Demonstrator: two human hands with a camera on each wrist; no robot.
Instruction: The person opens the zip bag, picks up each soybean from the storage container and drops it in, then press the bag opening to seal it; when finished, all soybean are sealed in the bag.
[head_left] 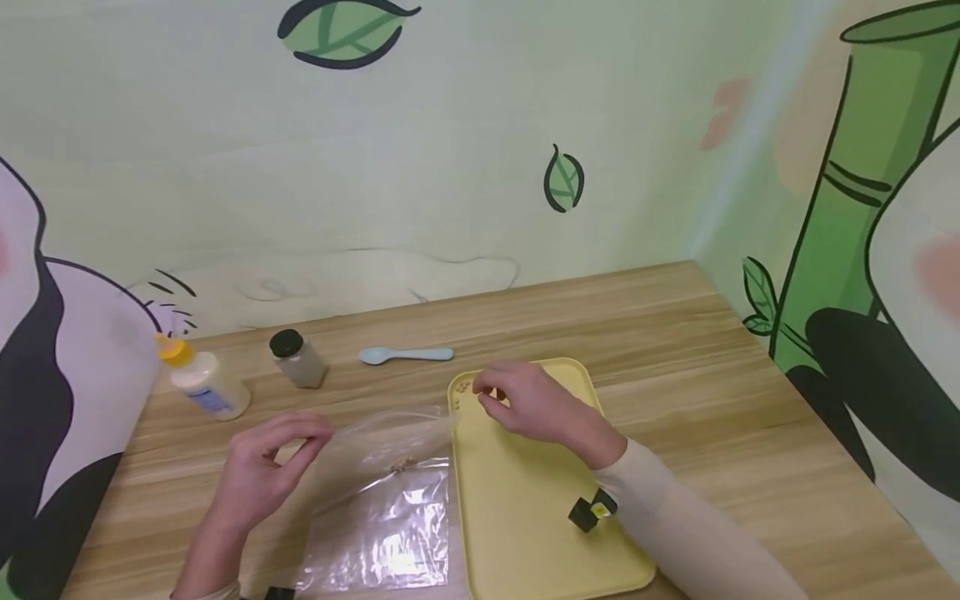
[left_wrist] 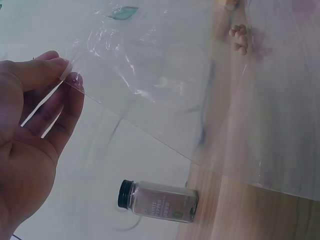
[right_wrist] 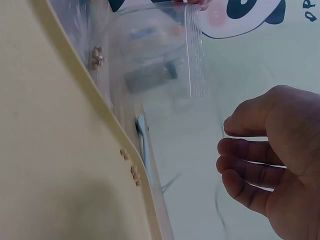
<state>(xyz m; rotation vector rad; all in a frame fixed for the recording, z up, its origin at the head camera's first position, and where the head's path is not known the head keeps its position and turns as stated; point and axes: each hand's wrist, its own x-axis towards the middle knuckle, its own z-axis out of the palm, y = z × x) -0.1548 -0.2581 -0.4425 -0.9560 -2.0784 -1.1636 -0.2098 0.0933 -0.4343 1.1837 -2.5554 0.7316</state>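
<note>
The left hand (head_left: 266, 467) pinches a corner of a clear plastic bag (head_left: 382, 533), small tan pieces (head_left: 403, 464) showing at its middle. The right hand (head_left: 532, 404) hangs over the yellow tray (head_left: 517, 508). A blue spoon (head_left: 408, 355), black-capped jar (head_left: 302, 367) and yellow-capped bottle (head_left: 210, 387) occupy the wooden tabletop (head_left: 697, 400).

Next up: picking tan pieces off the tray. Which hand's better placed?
Right, most likely. The right hand hovers over the yellow tray, close to the tan pieces in its far left corner, with nothing visible in its grip. The left hand is busy pinching the clear bag by its edge.
</note>
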